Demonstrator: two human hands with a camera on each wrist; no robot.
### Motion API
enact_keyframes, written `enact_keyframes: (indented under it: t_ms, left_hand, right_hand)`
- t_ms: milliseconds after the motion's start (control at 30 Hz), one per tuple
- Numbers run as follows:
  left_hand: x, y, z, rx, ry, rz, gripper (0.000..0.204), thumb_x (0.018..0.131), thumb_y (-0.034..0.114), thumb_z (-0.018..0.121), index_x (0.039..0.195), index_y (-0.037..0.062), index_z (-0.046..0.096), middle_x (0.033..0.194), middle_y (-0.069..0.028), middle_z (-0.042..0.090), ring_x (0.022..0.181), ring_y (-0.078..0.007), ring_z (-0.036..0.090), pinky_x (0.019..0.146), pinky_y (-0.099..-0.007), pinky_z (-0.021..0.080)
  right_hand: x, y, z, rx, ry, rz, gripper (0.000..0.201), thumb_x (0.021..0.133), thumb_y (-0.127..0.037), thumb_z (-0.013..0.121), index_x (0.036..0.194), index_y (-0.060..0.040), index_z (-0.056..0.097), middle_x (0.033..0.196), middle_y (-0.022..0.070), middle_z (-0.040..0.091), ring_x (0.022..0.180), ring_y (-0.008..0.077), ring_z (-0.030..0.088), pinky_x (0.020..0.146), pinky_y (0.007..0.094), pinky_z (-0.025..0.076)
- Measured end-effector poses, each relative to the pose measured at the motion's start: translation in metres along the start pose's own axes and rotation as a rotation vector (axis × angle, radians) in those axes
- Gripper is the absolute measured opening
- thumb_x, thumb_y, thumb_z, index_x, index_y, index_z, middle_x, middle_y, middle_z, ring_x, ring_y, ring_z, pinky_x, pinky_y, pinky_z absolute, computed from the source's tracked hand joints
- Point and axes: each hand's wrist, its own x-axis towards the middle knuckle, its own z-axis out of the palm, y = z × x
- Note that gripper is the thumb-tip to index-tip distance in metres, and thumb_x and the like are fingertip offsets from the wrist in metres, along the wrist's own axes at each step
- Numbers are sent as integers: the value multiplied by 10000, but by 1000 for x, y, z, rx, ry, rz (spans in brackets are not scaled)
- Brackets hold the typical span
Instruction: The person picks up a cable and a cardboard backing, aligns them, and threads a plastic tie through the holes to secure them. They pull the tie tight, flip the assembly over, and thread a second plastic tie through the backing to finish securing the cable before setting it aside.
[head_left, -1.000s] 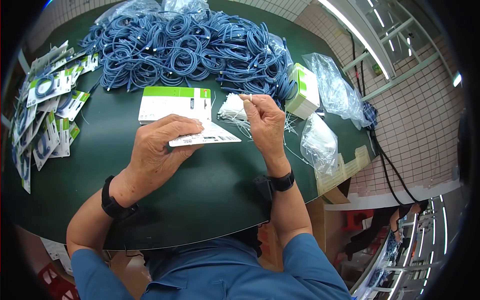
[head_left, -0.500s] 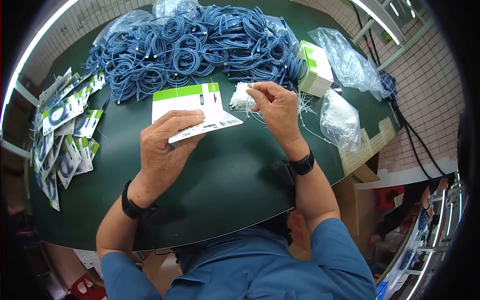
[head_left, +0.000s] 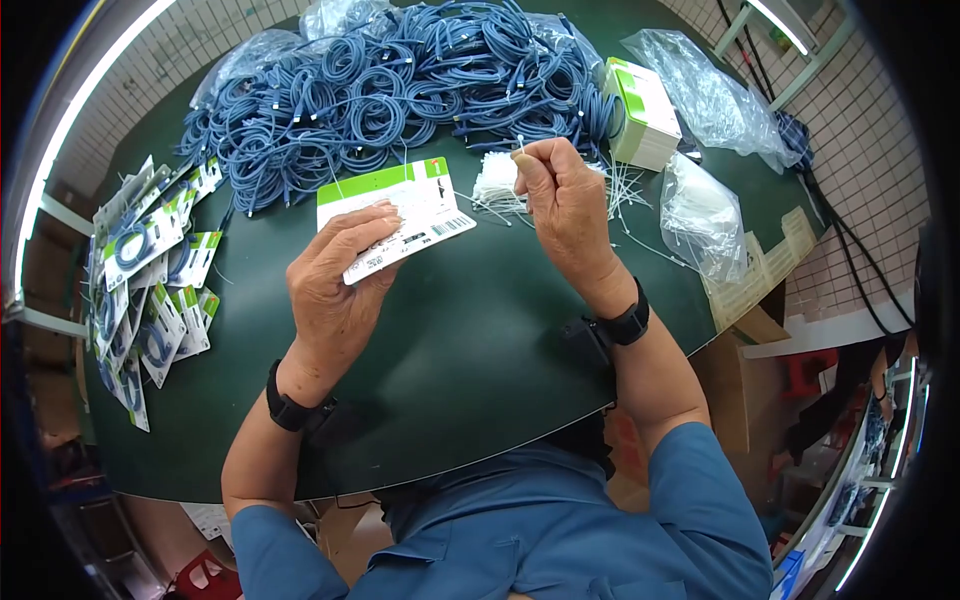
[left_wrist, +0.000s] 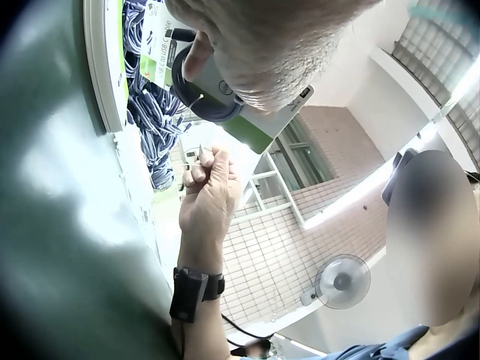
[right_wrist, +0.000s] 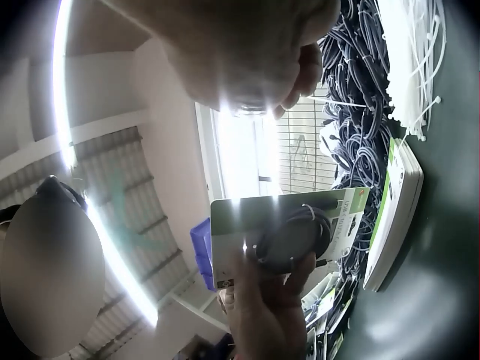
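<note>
My left hand (head_left: 335,270) grips a white and green card (head_left: 425,237), tilted up over a stack of similar cards (right_wrist: 395,217). The right wrist view shows a coiled dark cable (right_wrist: 296,236) on the card's far face, with fingers of the left hand (right_wrist: 270,307) against it. To the right, my right hand (head_left: 575,210) pinches a thin white tie (head_left: 520,142) between thumb and forefinger, apart from the card. Behind that hand lies a pile of white ties (head_left: 497,183). In the left wrist view, a white tie end (left_wrist: 196,100) stands out beside the coil.
Coiled blue cables (head_left: 375,100) are heaped along the back. Carded cables (head_left: 150,250) overlap at the left. A block of cards (head_left: 645,115), a clear bag (head_left: 705,90) and a bag of white ties (head_left: 703,220) lie at the right. Another person is partly visible at far right.
The left hand has turned the card so its printed face shows more. The right hand, still pinching the tie, has risen a little from the tie pile. The head view has shifted.
</note>
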Motion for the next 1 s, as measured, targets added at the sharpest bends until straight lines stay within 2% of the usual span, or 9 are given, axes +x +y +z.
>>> enact_keyframes:
  t_ms: [133, 267, 367, 400, 433, 500, 667, 767, 1000]
  left_hand:
    - [0, -1, 0, 16, -7, 4, 280, 880, 52, 831, 1144, 9, 751, 1180, -173, 758, 1126, -317, 741, 979, -383, 574]
    - [-2, -7, 0, 75, -3, 29, 289, 848, 26, 838, 1124, 13, 753, 1173, -169, 756, 1132, -331, 740, 969, -387, 582]
    - [-1, -11, 2, 109, 31, 81, 294, 815, 18, 853, 1085, 12, 735, 1160, -160, 757, 1137, -338, 739, 957, -392, 593]
    - [-2, -12, 2, 131, 43, 106, 298, 799, 13, 860, 1065, 12, 726, 1154, -155, 757, 1139, -341, 739, 951, -394, 599]
    - [-3, -13, 2, 142, 58, 87, 298, 799, 13, 860, 1065, 12, 726, 1154, -155, 757, 1139, -341, 739, 951, -394, 599]
    - [-4, -18, 3, 162, 62, 155, 312, 771, 20, 879, 1021, 17, 693, 1140, -143, 757, 1144, -340, 738, 943, -399, 609]
    - [-5, -20, 2, 193, 36, 267, 351, 733, 33, 903, 967, 27, 642, 1119, -131, 755, 1153, -339, 736, 946, -407, 621]
    - [-5, -20, 2, 182, 39, 280, 347, 731, 35, 904, 960, 25, 643, 1115, -132, 754, 1156, -341, 735, 949, -407, 622]
    - [-5, -21, 2, 179, 27, 304, 340, 727, 36, 902, 947, 19, 644, 1113, -138, 754, 1156, -347, 735, 946, -407, 624]
  right_hand:
    - [-4, -5, 4, -127, -1, -117, 120, 1074, -132, 636, 1059, -17, 664, 778, 14, 693, 615, 66, 600, 558, 223, 485]
    - [-6, -5, 4, -138, -44, -165, 115, 1054, -105, 658, 1070, 9, 657, 851, 30, 692, 652, 68, 615, 572, 237, 501]
    - [-3, -12, 4, -127, -10, -312, 111, 1023, -64, 690, 1079, 26, 657, 985, 90, 701, 695, 111, 646, 593, 265, 529]
    - [-3, -16, 4, -118, -32, -315, 111, 1023, -64, 690, 1079, 26, 657, 985, 90, 701, 695, 111, 646, 593, 265, 529]
    - [-3, -22, 1, -66, -38, -401, 107, 1017, -47, 689, 1085, 28, 656, 1006, 113, 693, 710, 134, 658, 600, 275, 541]
    - [-5, -33, -2, 44, -42, -572, 108, 1007, -12, 686, 1099, 33, 652, 1048, 159, 676, 740, 179, 681, 613, 295, 566]
    - [-23, -54, 0, 326, -118, -513, 98, 1018, 1, 657, 1114, 21, 651, 991, 189, 665, 752, 229, 701, 633, 314, 596]
    - [-28, -59, 3, 486, -208, -402, 109, 1026, -5, 645, 1131, 24, 643, 975, 196, 663, 760, 238, 711, 637, 320, 610]
    - [-31, -61, 6, 430, -273, -339, 119, 1030, -31, 656, 1131, 31, 642, 981, 210, 676, 766, 238, 725, 629, 306, 604]
